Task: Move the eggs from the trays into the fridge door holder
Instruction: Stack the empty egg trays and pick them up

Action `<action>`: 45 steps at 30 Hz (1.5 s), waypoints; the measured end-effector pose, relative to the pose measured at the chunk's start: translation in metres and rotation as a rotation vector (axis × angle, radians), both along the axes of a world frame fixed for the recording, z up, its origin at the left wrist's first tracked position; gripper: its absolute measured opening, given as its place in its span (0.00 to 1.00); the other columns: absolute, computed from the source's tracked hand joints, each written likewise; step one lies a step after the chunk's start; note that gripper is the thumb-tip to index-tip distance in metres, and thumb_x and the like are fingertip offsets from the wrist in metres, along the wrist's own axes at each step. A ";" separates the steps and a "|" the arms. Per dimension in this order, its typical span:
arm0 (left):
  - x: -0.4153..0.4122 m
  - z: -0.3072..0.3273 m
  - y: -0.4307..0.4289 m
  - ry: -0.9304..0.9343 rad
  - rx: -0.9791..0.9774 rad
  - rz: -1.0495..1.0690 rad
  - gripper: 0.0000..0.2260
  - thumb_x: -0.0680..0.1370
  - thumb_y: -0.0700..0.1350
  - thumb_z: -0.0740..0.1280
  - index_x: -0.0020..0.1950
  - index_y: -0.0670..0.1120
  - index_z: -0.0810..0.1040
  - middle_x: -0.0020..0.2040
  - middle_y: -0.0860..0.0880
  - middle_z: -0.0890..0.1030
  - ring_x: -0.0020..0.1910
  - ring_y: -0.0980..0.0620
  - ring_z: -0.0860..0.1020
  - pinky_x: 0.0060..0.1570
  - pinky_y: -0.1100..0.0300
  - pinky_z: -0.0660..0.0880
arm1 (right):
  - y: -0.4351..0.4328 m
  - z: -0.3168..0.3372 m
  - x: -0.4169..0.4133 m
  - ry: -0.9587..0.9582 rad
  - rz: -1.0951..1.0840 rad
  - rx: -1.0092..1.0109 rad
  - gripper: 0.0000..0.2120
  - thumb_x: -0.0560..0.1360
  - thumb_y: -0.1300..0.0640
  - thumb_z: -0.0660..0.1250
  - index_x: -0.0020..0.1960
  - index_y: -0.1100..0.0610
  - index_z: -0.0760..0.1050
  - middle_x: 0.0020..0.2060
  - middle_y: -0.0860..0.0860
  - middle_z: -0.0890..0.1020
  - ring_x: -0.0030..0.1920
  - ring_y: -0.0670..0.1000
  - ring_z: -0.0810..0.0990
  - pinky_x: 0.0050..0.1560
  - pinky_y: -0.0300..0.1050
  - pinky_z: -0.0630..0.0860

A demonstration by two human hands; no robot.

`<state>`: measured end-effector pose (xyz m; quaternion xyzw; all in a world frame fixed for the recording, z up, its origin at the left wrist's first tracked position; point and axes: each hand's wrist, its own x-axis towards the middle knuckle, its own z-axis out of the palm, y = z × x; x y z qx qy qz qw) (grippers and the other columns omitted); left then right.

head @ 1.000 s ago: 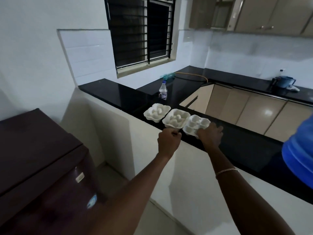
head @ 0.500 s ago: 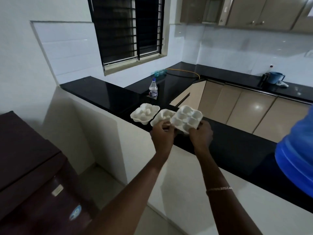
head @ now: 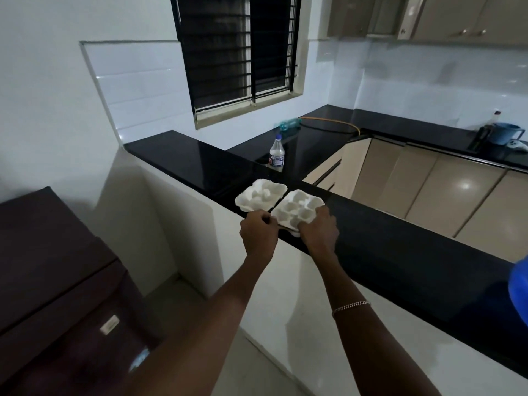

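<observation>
Two white egg trays show on the black counter point(head: 400, 252). The left tray point(head: 261, 197) holds a few white eggs. The right tray point(head: 297, 208) sits on top of another tray, of which only a white edge shows beneath it. I cannot tell whether its cups hold eggs. My left hand point(head: 258, 235) pinches this top tray's near left edge. My right hand point(head: 318, 230) grips its near right corner. The dark maroon fridge point(head: 57, 281) stands at the lower left with its door closed; the door holder is hidden.
A small clear bottle point(head: 276, 155) stands on the counter behind the trays, and another bottle point(head: 288, 124) lies near the window. A blue jug point(head: 503, 134) is at the far right. A blue object point(head: 518, 292) juts in at the right edge.
The rightmost tray was lifted off the counter by both hands, carried left, and now rests on the middle tray. The view has swung slightly.
</observation>
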<state>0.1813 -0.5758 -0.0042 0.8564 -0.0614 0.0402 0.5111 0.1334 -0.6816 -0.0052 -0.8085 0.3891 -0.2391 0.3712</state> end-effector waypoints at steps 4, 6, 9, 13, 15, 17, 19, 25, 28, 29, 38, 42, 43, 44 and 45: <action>0.003 0.008 -0.002 0.032 -0.175 -0.011 0.06 0.74 0.40 0.71 0.49 0.40 0.85 0.46 0.45 0.87 0.48 0.46 0.85 0.54 0.52 0.82 | -0.001 0.009 -0.002 -0.126 -0.059 0.035 0.24 0.74 0.63 0.71 0.68 0.61 0.71 0.61 0.59 0.81 0.59 0.58 0.81 0.49 0.41 0.74; 0.005 0.019 0.000 -0.020 -0.238 0.001 0.06 0.75 0.41 0.72 0.49 0.42 0.85 0.45 0.46 0.87 0.45 0.48 0.85 0.52 0.50 0.83 | 0.001 0.018 0.001 -0.222 -0.061 0.020 0.22 0.72 0.64 0.72 0.66 0.60 0.73 0.58 0.57 0.82 0.57 0.56 0.83 0.45 0.36 0.72; 0.018 0.040 0.011 -0.135 -0.257 0.046 0.08 0.76 0.41 0.71 0.54 0.44 0.86 0.48 0.46 0.87 0.47 0.49 0.85 0.51 0.57 0.82 | 0.009 0.035 0.019 -0.314 -0.014 0.018 0.22 0.71 0.62 0.73 0.63 0.58 0.75 0.56 0.54 0.83 0.54 0.53 0.83 0.39 0.28 0.68; 0.052 0.053 0.034 -0.190 -0.158 0.042 0.08 0.76 0.38 0.68 0.51 0.43 0.87 0.45 0.45 0.87 0.44 0.47 0.84 0.46 0.56 0.81 | 0.027 0.043 0.060 -0.304 0.095 0.030 0.22 0.70 0.62 0.73 0.63 0.59 0.74 0.56 0.56 0.83 0.55 0.56 0.83 0.51 0.42 0.78; 0.070 0.048 0.043 -0.154 -0.092 0.056 0.08 0.76 0.38 0.67 0.48 0.43 0.86 0.43 0.45 0.87 0.43 0.45 0.84 0.44 0.56 0.80 | 0.034 0.039 0.080 -0.232 0.144 0.015 0.23 0.72 0.61 0.72 0.65 0.61 0.73 0.59 0.59 0.81 0.59 0.59 0.81 0.58 0.51 0.79; 0.084 0.038 0.047 -0.112 -0.009 0.057 0.09 0.76 0.38 0.67 0.50 0.43 0.87 0.46 0.44 0.87 0.47 0.44 0.84 0.45 0.60 0.75 | 0.037 0.030 0.093 -0.146 0.178 -0.010 0.23 0.73 0.60 0.71 0.66 0.62 0.71 0.62 0.60 0.79 0.61 0.60 0.79 0.61 0.54 0.78; 0.091 0.026 0.048 -0.080 0.100 0.006 0.09 0.76 0.38 0.68 0.51 0.43 0.87 0.47 0.43 0.87 0.49 0.43 0.83 0.47 0.60 0.72 | 0.035 0.021 0.099 -0.047 0.193 -0.043 0.25 0.73 0.58 0.70 0.68 0.62 0.69 0.64 0.61 0.76 0.62 0.61 0.78 0.61 0.53 0.77; 0.107 0.006 0.048 0.007 0.126 -0.071 0.09 0.76 0.39 0.68 0.56 0.43 0.81 0.51 0.44 0.85 0.50 0.44 0.83 0.48 0.57 0.76 | 0.036 -0.001 0.107 0.014 0.172 0.003 0.32 0.73 0.58 0.70 0.74 0.61 0.62 0.66 0.63 0.72 0.64 0.63 0.75 0.61 0.57 0.77; 0.108 0.005 0.051 0.086 -0.005 -0.063 0.10 0.74 0.38 0.69 0.55 0.43 0.80 0.50 0.43 0.85 0.49 0.44 0.84 0.52 0.49 0.83 | 0.039 -0.003 0.105 -0.083 0.163 0.053 0.29 0.73 0.61 0.70 0.72 0.61 0.66 0.64 0.62 0.77 0.63 0.62 0.78 0.62 0.55 0.77; 0.107 0.004 0.054 0.095 -0.053 -0.048 0.09 0.74 0.38 0.69 0.54 0.43 0.81 0.49 0.44 0.84 0.48 0.44 0.84 0.52 0.47 0.84 | 0.041 -0.004 0.104 -0.106 0.159 0.061 0.28 0.73 0.62 0.70 0.71 0.61 0.67 0.63 0.61 0.78 0.63 0.61 0.78 0.62 0.54 0.77; 0.080 -0.007 0.143 -0.011 -0.288 0.082 0.07 0.77 0.38 0.71 0.43 0.49 0.78 0.43 0.48 0.83 0.44 0.46 0.85 0.44 0.52 0.85 | 0.119 0.000 0.076 -0.290 0.296 0.109 0.26 0.72 0.62 0.71 0.69 0.57 0.70 0.61 0.53 0.80 0.61 0.53 0.80 0.60 0.50 0.80; 0.061 -0.002 0.207 -0.027 -0.397 0.222 0.05 0.76 0.37 0.71 0.49 0.46 0.81 0.47 0.44 0.85 0.44 0.46 0.85 0.45 0.50 0.85 | 0.181 0.015 0.064 -0.366 0.431 0.126 0.27 0.72 0.63 0.72 0.69 0.54 0.70 0.61 0.51 0.80 0.59 0.51 0.81 0.57 0.46 0.81; 0.055 0.001 0.229 -0.050 -0.402 0.269 0.07 0.76 0.37 0.71 0.51 0.46 0.82 0.47 0.45 0.85 0.45 0.47 0.85 0.46 0.49 0.85 | 0.203 0.018 0.059 -0.383 0.477 0.136 0.26 0.72 0.63 0.72 0.68 0.53 0.70 0.60 0.50 0.81 0.58 0.50 0.82 0.55 0.45 0.82; 0.048 0.003 0.249 -0.083 -0.391 0.305 0.08 0.75 0.36 0.70 0.53 0.46 0.83 0.46 0.47 0.85 0.45 0.50 0.85 0.47 0.51 0.85 | 0.222 0.021 0.055 -0.398 0.515 0.146 0.26 0.72 0.62 0.72 0.68 0.52 0.70 0.60 0.49 0.81 0.57 0.49 0.82 0.54 0.45 0.83; 0.040 0.006 0.267 -0.116 -0.373 0.331 0.10 0.75 0.36 0.69 0.54 0.45 0.85 0.45 0.49 0.86 0.44 0.55 0.84 0.48 0.55 0.84 | 0.239 0.023 0.052 -0.412 0.550 0.155 0.25 0.72 0.62 0.72 0.67 0.51 0.70 0.59 0.47 0.81 0.56 0.48 0.82 0.53 0.46 0.83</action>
